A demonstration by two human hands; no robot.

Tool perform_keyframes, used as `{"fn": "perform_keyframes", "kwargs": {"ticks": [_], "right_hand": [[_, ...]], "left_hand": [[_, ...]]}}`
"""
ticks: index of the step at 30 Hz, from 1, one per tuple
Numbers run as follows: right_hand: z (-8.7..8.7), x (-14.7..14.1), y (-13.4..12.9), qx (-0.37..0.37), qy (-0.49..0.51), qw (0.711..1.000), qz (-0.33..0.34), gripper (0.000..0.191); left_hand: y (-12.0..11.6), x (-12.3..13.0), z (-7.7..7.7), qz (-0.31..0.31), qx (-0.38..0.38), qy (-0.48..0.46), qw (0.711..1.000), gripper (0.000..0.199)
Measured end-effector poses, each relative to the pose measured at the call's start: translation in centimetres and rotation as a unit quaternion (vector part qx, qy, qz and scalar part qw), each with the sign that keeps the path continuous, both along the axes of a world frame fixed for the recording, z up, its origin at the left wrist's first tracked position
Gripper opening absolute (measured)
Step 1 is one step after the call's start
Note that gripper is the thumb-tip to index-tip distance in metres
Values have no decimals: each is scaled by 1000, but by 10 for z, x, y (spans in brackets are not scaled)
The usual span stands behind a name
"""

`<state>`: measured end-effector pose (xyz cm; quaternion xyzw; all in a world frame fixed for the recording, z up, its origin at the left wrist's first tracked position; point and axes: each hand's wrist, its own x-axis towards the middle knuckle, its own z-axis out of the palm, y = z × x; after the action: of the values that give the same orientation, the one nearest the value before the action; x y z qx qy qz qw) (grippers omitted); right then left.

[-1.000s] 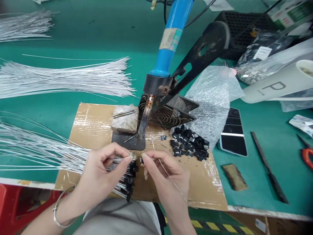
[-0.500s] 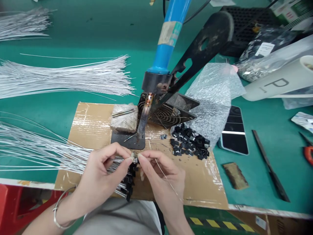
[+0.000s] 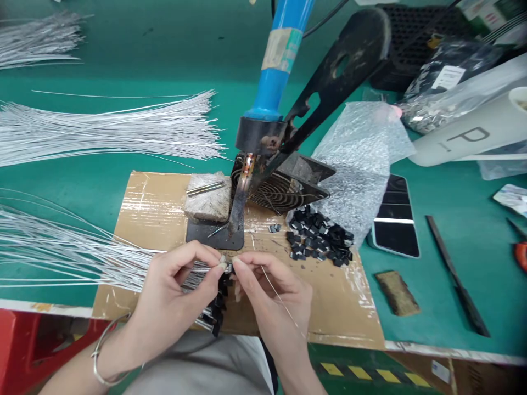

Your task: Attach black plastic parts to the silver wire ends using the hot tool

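Note:
My left hand is closed in a pinch, its fingertips meeting those of my right hand. A small dark connector shows between the two pinches; what the left fingertips hold is mostly hidden. A thin silvery solder wire runs across my right palm and up past its index finger. Under and behind my left hand lies a bundle of white wires, with black connectors on their near ends. Just beyond the fingertips, the soldering iron leans in its stand, tip down.
Loose black connectors are heaped on the cardboard beside a bubble-wrap bag. A block with metal tips sits left of the iron. A phone, a file and a brown sponge lie to the right. More white wires spread at left.
Both hands keep almost the same pinch, fingertips together. The view has shifted very slightly; nothing has plainly been taken up or let go.

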<state>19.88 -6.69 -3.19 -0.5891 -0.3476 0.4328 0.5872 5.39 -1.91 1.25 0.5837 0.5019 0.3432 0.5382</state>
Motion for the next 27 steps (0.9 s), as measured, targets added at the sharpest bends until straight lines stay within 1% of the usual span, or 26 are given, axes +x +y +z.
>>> {"fn": "perform_keyframes", "kwargs": {"ticks": [4, 11, 17, 27], "right_hand": [[-1, 0, -1, -5, -6, 1000, -4, 11], [-2, -1, 0, 6, 22, 1000, -2, 8], [0, -1, -1, -12, 4, 1000, -7, 11], [-2, -1, -1, -3, -2, 1000, -6, 11]], "left_hand": [[0, 0, 0, 6, -1, 6, 1000, 14], [1, 0, -1, 9, 0, 27, 1000, 11], [1, -1, -2, 2, -7, 15, 1000, 13], [-1, 0, -2, -3, -10, 2, 1000, 14]]}}
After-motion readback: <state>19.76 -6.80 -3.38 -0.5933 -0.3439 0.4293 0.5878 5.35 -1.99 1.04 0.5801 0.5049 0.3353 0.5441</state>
